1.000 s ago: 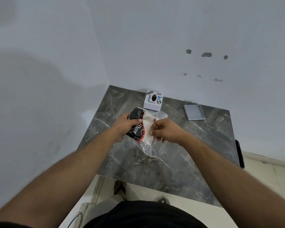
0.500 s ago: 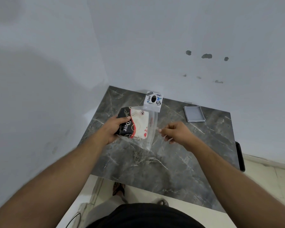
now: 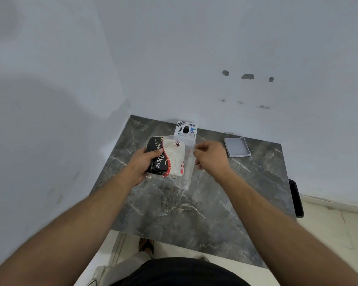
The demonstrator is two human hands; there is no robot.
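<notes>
Just beyond the grip stands a white sticker card (image 3: 186, 130), and a grey tray (image 3: 237, 149) lies off to its right on the marble table (image 3: 194, 213). The left hand (image 3: 142, 165) curls round the black, white and red packet (image 3: 170, 159), lifted over the tabletop. The right hand (image 3: 212, 156) pinches the clear bag (image 3: 188, 172) by its edge.

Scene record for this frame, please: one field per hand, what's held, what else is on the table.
left hand: grips the printed packet at its black end
right hand: pinches the right edge of the clear bag
packet: black, white and red; seems to sit inside the bag
table: grey marble, in a wall corner
also on table: sticker card at the wall, grey tray to the right
table's right edge: black object, unclear what
</notes>
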